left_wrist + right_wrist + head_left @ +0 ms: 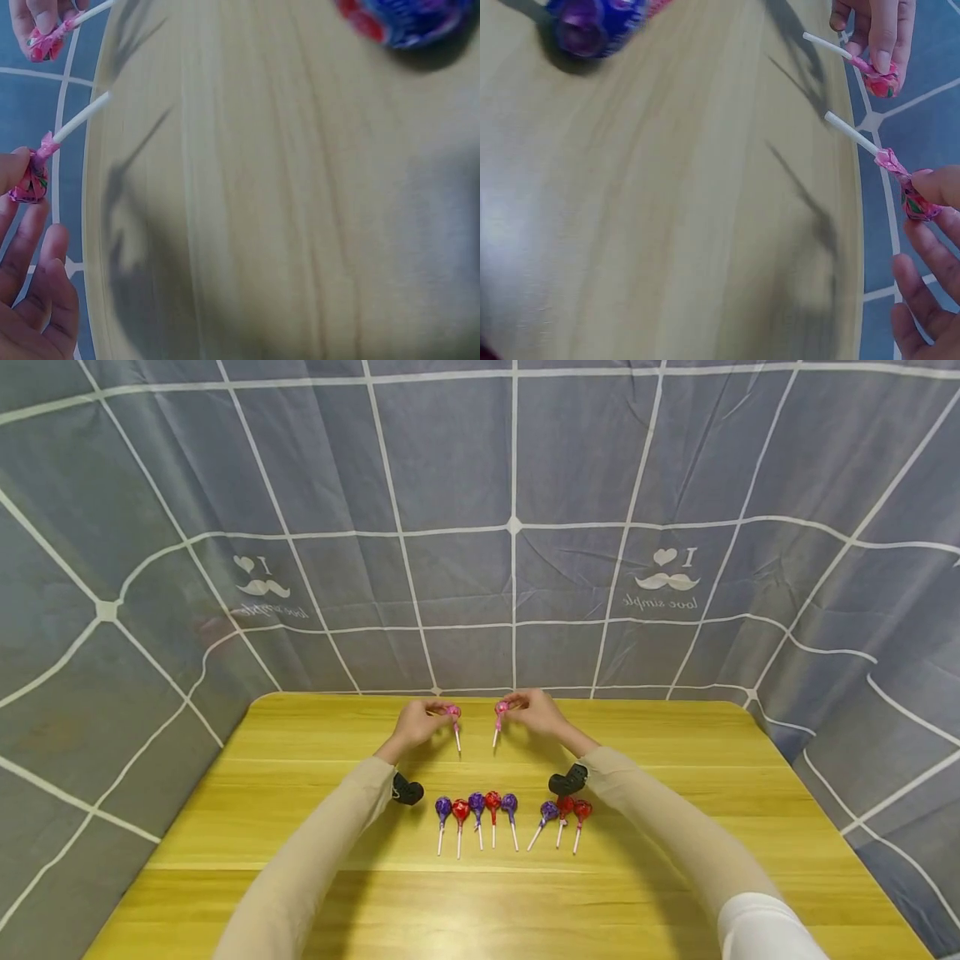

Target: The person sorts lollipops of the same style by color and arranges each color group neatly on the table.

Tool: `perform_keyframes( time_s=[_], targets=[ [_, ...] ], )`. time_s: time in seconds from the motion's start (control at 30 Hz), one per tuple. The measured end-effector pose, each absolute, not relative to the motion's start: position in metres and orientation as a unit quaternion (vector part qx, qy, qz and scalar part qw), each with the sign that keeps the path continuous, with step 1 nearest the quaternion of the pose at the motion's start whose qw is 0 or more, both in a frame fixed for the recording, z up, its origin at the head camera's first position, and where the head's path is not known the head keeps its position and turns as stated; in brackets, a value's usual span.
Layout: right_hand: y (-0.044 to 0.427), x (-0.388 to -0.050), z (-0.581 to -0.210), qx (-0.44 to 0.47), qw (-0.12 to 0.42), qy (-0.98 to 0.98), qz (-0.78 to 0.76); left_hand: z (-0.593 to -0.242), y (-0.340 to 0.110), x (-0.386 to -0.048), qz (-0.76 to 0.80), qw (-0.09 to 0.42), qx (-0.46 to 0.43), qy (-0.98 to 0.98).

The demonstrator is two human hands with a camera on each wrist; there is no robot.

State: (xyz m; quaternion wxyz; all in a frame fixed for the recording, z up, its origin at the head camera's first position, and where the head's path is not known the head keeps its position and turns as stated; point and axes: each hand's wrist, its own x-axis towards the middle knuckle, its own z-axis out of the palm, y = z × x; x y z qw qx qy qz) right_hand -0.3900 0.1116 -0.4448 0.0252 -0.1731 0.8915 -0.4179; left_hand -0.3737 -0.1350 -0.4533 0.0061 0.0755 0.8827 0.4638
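Observation:
Near the table's far edge, my left hand [418, 722] pinches a pink-wrapped lollipop [453, 712] by its candy head, the white stick pointing toward me. My right hand [537, 713] pinches a second pink lollipop [502, 707] the same way, a short gap to the right. In the left wrist view, thumb and finger grip the pink lollipop [31, 180] above the table while the other fingers [61, 300] stay loose. The right wrist view shows the other pink lollipop [915, 199] between thumb and finger, its shadow falling on the wood.
Closer to me lies a row of purple and red lollipops: several on the left, such as a red one [461, 811], and three on the right, including a purple one [549, 812]. The yellow wooden table [420, 910] meets a grey gridded curtain [465, 577] behind.

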Motion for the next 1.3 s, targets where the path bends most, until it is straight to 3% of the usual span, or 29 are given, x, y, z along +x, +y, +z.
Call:
perform_keyframes(
  time_s=[0.6,1.03,1.3],
  targets=[
    [0.100,-0.422,-0.444,-0.156,0.044,0.895,-0.416,-0.450,-0.118,-0.401,0.435,-0.016,0.071,0.897],
    [0.087,-0.434,-0.457,-0.122,0.036,0.898,-0.422,-0.468,-0.101,-0.414,0.433,-0.026,0.016,0.901],
    [0.079,-0.440,-0.464,-0.115,0.019,0.908,-0.403,-0.471,-0.099,-0.419,0.432,-0.039,0.028,0.900]
  ],
)
